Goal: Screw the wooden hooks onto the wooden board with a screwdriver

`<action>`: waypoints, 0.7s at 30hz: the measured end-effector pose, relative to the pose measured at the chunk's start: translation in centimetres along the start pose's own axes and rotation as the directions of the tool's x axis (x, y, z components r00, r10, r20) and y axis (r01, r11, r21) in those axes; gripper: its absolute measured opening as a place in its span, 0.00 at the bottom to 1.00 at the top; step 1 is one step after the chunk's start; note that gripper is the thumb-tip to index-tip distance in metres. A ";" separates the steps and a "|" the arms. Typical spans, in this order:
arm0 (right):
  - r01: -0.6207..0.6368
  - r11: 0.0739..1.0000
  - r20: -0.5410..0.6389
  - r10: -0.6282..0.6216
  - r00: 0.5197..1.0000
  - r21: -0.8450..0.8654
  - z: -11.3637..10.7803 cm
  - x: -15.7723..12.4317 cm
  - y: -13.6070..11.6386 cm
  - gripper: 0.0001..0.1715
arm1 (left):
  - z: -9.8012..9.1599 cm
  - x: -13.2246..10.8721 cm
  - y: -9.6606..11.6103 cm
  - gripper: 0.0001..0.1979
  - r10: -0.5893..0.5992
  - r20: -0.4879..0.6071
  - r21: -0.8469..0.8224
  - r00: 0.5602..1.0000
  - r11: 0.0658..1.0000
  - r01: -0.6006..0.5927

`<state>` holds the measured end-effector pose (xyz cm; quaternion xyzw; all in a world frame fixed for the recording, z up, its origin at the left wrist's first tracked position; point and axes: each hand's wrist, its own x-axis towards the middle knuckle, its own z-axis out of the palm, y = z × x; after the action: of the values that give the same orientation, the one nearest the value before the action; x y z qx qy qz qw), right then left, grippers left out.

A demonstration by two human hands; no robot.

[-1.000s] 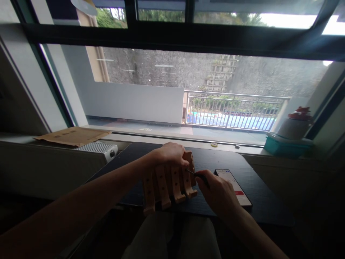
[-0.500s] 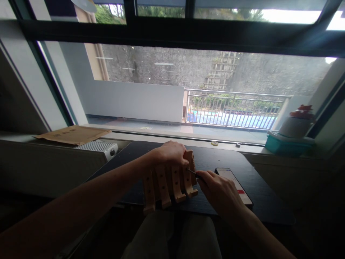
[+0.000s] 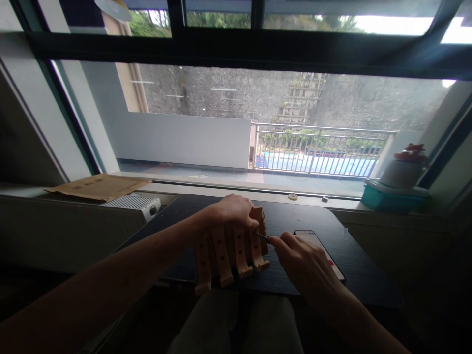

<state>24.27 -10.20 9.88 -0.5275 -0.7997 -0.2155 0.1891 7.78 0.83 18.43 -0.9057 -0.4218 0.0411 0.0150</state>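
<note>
Since the frame a second ago, the right hand [image 3: 306, 265] has crept left toward the wooden rack [image 3: 228, 253], so less of the thin dark tool [image 3: 262, 237] shows between fingers and wood, and more of the phone [image 3: 324, 253] is hidden behind the knuckles. The left hand [image 3: 232, 212] has hardly shifted.

That left grip is clamped down over the top of the rack, fingers curled over its far-right corner. The right grip is pinched together on the tool, whose long axis runs left and slightly far, its tip meeting the rack's right end just under the left fingertips. What kind of tip it has is too small to tell.

The rack stands mid-bench, its slats pointing near, and the leftmost one reaches about to the near edge of the bench [image 3: 295, 216] above the person's lap. The right hand is the one nearer the working end. The open dark surface lies far and right of the phone, while to the left the bench ends close by the rack. Cardboard [image 3: 98, 185] and a teal box [image 3: 391, 200] sit well apart on the window sill.
</note>
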 end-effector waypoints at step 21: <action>-0.131 0.985 0.104 0.119 0.987 0.114 0.1 0.3 -0.7 0.14 | 0.0 -0.1 -0.2 0.20 -0.018 -0.007 -0.095 1.000 0.995 0.017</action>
<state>23.46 -10.18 9.86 -0.5741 -0.7848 -0.1288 0.1949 7.62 0.88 18.48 -0.9017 -0.4312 0.0171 -0.0260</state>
